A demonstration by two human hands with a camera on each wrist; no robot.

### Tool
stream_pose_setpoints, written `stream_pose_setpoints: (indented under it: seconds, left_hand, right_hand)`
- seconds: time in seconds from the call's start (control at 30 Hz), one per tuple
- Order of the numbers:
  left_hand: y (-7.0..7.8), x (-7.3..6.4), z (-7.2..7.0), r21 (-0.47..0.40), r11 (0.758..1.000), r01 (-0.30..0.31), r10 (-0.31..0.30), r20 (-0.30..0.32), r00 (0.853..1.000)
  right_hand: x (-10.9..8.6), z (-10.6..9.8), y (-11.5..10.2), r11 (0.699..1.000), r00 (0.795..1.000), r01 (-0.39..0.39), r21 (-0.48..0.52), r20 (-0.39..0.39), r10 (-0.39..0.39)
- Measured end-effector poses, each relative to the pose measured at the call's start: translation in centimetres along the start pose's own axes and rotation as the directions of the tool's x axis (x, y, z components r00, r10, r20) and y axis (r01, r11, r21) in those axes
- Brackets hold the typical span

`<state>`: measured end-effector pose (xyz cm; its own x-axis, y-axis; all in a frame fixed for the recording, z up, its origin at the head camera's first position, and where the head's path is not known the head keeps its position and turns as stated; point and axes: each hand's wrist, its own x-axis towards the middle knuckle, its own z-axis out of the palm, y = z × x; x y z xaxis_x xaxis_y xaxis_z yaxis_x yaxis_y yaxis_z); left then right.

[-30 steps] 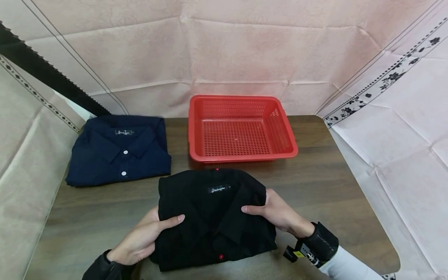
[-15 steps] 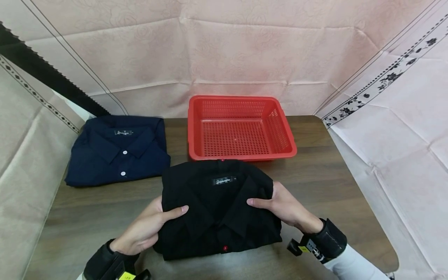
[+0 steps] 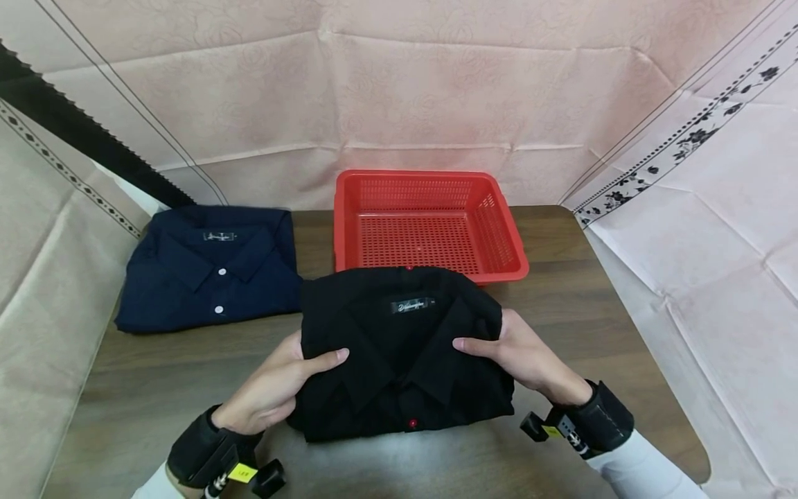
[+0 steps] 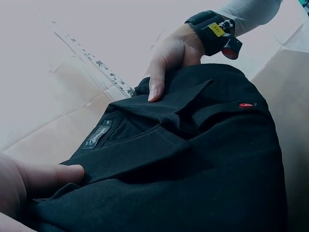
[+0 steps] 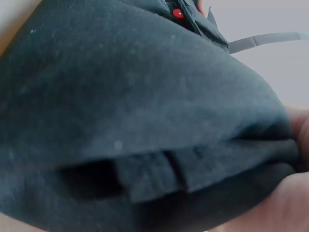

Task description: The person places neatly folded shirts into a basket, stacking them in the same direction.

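A folded black shirt [image 3: 399,360] with a collar, a neck label and red buttons is held between both hands. My left hand [image 3: 274,384] grips its left side, thumb on top and the other fingers hidden beneath. On the opposite side my right hand [image 3: 530,353] pinches it the same way, thumb near the collar. In the head view the shirt's far edge overlaps the near rim of a red plastic basket [image 3: 430,242]. The right wrist view shows the shirt's folded layers [image 5: 145,121] close up, with the right hand's fingers curled at its edge.
A folded navy shirt [image 3: 212,277] with white buttons lies on the wooden table [image 3: 156,388], left of the basket. Pale patterned cloth [image 3: 436,90] hangs behind the table and along both sides. The table's right edge curves at the front corner.
Both hands have carried the black shirt forward and slightly right, so it now covers part of the basket's near rim. The basket and navy shirt stay in place.
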<state>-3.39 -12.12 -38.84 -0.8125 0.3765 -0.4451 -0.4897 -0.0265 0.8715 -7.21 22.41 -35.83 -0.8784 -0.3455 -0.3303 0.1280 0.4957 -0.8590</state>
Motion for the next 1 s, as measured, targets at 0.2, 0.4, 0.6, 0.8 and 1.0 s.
stream_pose_setpoints:
  seconds: [0.2,0.4,0.6,0.8,1.0]
  left_hand:
    - [0.7,0.7,0.3,-0.005,1.0,-0.014,0.014,0.007,1.0]
    - [1.3,1.5,0.6,-0.002,1.0,-0.017,0.017,0.0,1.0]
    - [1.9,2.3,0.7,-0.032,0.999,-0.041,0.042,0.034,0.999]
    - [2.8,3.0,0.7,-0.028,0.997,-0.067,0.069,0.048,0.996]
    - [3.7,3.5,0.7,-0.039,0.997,-0.067,0.07,0.082,0.994]
  right_hand:
    - [0.2,-0.7,-0.1,1.0,1.0,0.0,-0.022,-0.023,-0.001]
    - [0.5,-1.4,0.0,0.998,0.999,0.0,-0.063,-0.052,-0.003]
    - [1.0,-2.2,0.0,0.998,0.998,0.028,-0.05,-0.052,-0.031]
    - [1.3,-3.1,-0.4,0.995,0.996,0.041,-0.086,-0.078,-0.048]
    - [1.6,-3.7,-0.8,0.995,0.994,0.036,-0.092,-0.096,-0.045]
